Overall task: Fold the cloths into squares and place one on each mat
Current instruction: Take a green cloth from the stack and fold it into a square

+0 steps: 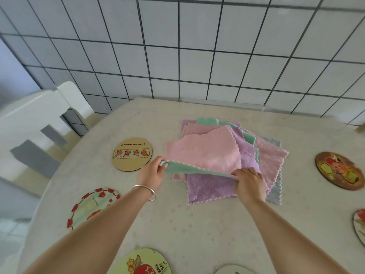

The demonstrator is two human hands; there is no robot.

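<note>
Near the centre of the frame we see the left hand [151, 173] pinching one corner of the pink-and-green cloth [203, 153], thumb and fingers closed on its green underside. The right hand [249, 181] grips the other near corner, fingers curled over the edge and knuckles toward us. Between the two hands the cloth's near edge is lifted and stretched taut, showing green below and pink on top; its far part lies back over the pile of cloths [262, 155].

That pile sits right of centre on the pale table [197, 230]. In it we make out a purple cloth [209, 186] spread directly under the raised edge, more pink and green layers behind, and a grey-blue one at the lower right corner. The layers overlap askew, so we cannot count them.

Round mats ring the pile, all lying apart from it. The tan mat [132, 154] with a row of small pictures lies at centre left, just beside the left hand. The red-bordered mat [92, 206] is at lower left, partly hidden by the left forearm. The yellow mat [147, 263] is cut by the bottom edge, with a white one [233, 270] further right. The dark mat [339, 171] lies at the right, and another mat [359, 226] is cropped below it.

A white chair [37, 115] stands at the upper left, against a tiled wall [197, 46].
</note>
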